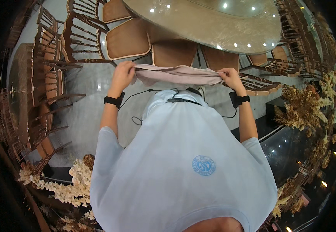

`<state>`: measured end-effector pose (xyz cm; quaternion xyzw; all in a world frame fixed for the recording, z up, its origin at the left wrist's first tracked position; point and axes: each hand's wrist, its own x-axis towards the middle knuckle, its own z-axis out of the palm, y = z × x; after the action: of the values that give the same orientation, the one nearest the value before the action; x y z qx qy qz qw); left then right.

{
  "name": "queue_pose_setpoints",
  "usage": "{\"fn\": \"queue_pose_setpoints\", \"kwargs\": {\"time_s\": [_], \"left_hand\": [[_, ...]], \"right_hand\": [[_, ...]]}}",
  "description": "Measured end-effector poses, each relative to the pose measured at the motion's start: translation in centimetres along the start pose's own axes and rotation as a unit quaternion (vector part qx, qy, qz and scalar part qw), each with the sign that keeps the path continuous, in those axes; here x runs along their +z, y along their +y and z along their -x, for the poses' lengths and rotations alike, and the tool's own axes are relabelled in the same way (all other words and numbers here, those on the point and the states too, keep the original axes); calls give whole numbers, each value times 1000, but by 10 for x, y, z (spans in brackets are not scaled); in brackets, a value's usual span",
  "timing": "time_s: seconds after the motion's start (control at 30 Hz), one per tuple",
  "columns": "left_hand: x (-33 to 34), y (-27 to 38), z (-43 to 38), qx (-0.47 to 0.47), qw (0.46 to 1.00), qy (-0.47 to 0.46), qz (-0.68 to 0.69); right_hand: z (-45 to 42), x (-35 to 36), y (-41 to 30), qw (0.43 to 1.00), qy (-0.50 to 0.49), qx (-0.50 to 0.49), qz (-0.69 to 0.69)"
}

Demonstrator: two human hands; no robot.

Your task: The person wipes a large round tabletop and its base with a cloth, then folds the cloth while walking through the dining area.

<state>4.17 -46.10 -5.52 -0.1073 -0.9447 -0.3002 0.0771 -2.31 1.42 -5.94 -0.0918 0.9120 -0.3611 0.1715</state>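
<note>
A pale pinkish cloth is stretched sideways between my two hands, its upper edge folded and its lower part hanging in loose folds. My left hand grips the cloth's left end, with the fingertips at its top corner. At the opposite end my right hand pinches the cloth between thumb and fingers. Just beyond the cloth are brown padded chair seats along the edge of a round, glossy table. Black bands with small devices and cables are on both wrists.
Wooden chairs with turned spindles stand at the left, and another chair is close beyond my right hand. A second table lies at the far left. Dried flowers rise at the right, white flowers at the lower left.
</note>
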Motion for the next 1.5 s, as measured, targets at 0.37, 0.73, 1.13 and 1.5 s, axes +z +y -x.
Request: {"fn": "queue_pose_setpoints", "kwargs": {"time_s": [0.37,0.73,1.13,1.5], "left_hand": [[-179,90,-154,75,964,257,0],[-195,95,-44,147,981,123,-15],[-53,39,18,22,997,-67,-29],[45,-5,-27,23,943,-226,-241]], "right_hand": [[-28,-224,-107,895,402,-188,48],[128,-136,-95,897,406,-149,96],[82,33,-69,966,219,-107,86],[0,54,-20,942,13,-94,321]]}}
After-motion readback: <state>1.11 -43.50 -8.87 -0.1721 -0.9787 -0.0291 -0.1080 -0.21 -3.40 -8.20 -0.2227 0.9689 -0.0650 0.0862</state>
